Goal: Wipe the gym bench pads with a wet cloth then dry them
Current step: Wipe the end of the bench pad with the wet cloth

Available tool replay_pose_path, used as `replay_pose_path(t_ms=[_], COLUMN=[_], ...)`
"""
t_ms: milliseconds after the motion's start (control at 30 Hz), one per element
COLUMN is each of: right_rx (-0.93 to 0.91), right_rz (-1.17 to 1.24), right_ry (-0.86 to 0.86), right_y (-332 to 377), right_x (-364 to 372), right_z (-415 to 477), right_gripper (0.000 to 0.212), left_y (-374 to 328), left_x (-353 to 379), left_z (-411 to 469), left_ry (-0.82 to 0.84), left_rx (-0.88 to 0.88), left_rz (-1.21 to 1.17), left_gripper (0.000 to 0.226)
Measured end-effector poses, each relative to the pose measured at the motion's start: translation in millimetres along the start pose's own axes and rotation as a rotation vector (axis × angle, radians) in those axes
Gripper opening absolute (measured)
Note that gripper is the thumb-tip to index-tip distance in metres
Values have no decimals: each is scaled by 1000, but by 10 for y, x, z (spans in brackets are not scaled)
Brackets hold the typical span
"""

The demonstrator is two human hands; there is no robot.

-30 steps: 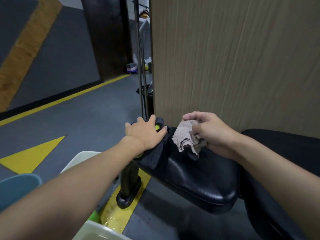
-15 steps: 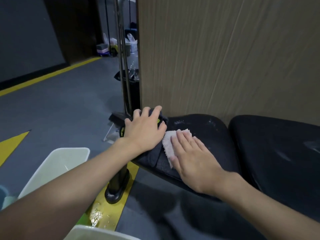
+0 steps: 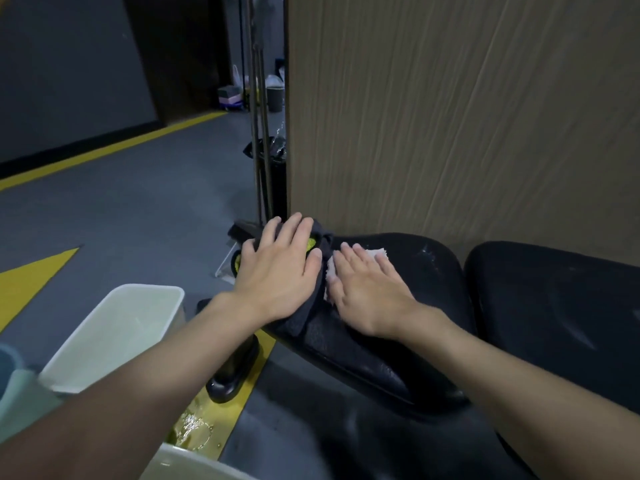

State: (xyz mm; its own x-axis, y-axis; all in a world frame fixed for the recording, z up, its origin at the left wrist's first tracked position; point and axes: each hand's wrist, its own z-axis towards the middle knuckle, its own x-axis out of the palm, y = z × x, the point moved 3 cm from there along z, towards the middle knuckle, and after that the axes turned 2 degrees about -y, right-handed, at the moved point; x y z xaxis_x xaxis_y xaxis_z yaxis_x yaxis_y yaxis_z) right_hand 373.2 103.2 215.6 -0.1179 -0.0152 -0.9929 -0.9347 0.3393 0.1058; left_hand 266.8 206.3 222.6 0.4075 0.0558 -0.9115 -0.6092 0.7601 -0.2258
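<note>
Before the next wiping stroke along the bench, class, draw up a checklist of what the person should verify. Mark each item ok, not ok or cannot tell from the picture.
1. Right hand flat on the light cloth, with the cloth lying on the seat pad: ok.
2. Left hand flat on the dark cloth at the pad's end: ok.
3. Light cloth wet enough: cannot tell.
4. Second pad already wiped: cannot tell; only faint streaks show.
5. Floor dry near the bench foot: not ok; a puddle lies on the yellow line.
</note>
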Motion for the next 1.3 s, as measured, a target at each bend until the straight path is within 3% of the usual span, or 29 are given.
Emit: replay_pose_path(t_ms=[267, 533, 633, 800, 1300], right_rx=[113, -5, -84, -105, 202], right_rz=[50, 8, -32, -52, 75], right_ry=[71, -30, -107, -180, 27], right_y=[-262, 17, 111, 73, -647], right_x=[-105, 63, 132, 219, -106], right_z=[667, -197, -585, -894, 624], right_gripper=[55, 63, 81, 67, 56], left_y=[-84, -130, -156, -152, -188], left_x=[49, 14, 16, 16, 132], left_z=[20, 8, -12, -55, -38], left_ry=[41, 60, 59, 68, 28], left_rx=[-71, -75, -70, 13, 96], left_rz=[120, 127, 139, 111, 314], left_gripper=[58, 58, 59, 59, 53])
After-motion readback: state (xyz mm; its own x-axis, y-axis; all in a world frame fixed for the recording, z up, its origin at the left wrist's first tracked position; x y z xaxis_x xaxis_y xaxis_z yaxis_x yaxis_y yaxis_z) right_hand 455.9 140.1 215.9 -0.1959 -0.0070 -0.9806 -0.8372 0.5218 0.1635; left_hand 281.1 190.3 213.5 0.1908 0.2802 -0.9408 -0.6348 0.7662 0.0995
